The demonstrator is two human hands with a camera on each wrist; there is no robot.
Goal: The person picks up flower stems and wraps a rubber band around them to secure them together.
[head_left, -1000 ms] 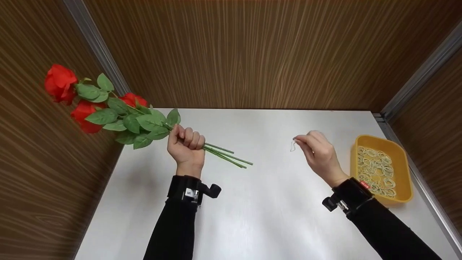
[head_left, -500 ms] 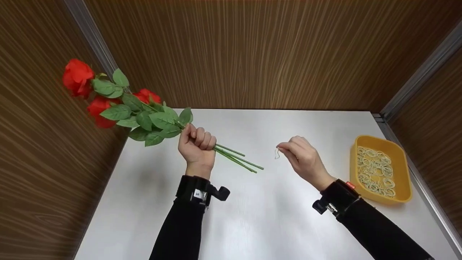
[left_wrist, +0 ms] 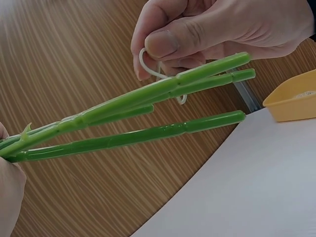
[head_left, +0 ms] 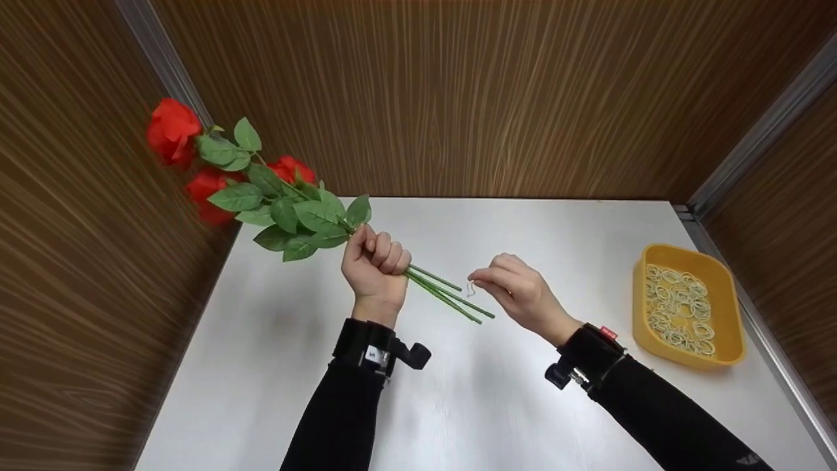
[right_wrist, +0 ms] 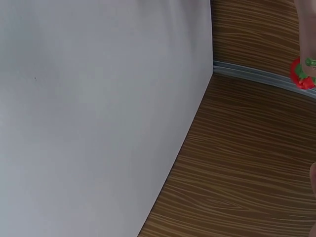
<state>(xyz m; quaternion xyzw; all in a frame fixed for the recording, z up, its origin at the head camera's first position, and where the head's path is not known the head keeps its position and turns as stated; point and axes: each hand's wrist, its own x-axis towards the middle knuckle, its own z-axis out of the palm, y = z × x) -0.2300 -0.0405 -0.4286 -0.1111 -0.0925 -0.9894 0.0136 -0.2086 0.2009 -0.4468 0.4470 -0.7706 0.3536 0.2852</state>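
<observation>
— What has the left hand (head_left: 376,265) got?

— A bunch of roses (head_left: 261,190). The fingers are curled tight round the green stems (head_left: 448,296), just below the leaves. The red heads point up and away to the left, near the wooden wall (head_left: 78,261), and the cut ends stick out to the right, above the tabletop (head_left: 458,405).

— And the right hand (head_left: 520,297)?

— It pinches a small pale rubber band (head_left: 470,288) between thumb and forefinger, the other fingers loosely bent behind. The band hangs from the fingertips, right by the stem ends.

— Touching them?

— From above it looks just beside them. In the left wrist view the band (left_wrist: 157,74) sits behind the stems (left_wrist: 148,111) and one loop of it shows below the upper stem, so it is at the stems, but I cannot tell whether it is round any of them.

— How many stems?

— Three, as far as I can count, lying nearly parallel and fanning a little at the tips.

— Anything else about?

— A yellow tray (head_left: 732,356) at the right edge of the tabletop, with a heap of the same pale bands (head_left: 680,307) in it, well apart from both hands. Both arms wear black sleeves (head_left: 340,418) and a black strap at each wrist.
</observation>
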